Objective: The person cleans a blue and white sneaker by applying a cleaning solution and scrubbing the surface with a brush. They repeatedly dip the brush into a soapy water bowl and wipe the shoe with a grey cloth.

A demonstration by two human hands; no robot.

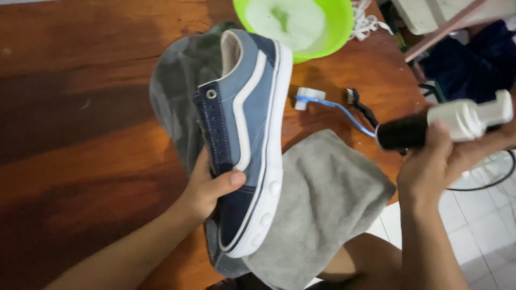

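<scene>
1. Surface: reddish-brown polished wooden worktop (80, 107), bare on its left part. White tiled floor (478, 236) shows past its right edge.
2. Left hand (207, 190): grip closed around the lace side of a blue canvas sneaker with a white rubber sole (244, 134), thumb lying across the dark blue toe panel, fingers hidden behind the shoe.
3. Sneaker position: held on its side above the worktop, over a grey towel (322, 198). Long axis runs near-vertical in the head view, slightly tilted; toe points toward the person, heel toward the bowl. Sole faces right; laces are out of the eyelets.
4. Towel: spread under the shoe, one corner hanging over the worktop's near edge.
5. Lime-green round plastic bowl (333, 32) holding pale foamy liquid, just beyond the heel.
6. Blue-handled brush with a white head (317, 99) lies on the worktop right of the sole; a small black brush (360, 104) sits beside it.
7. Right hand (438, 164): grip wrapped around a black bottle with a white pump top (446, 126), held sideways off the worktop's right edge, pump pointing right.
</scene>
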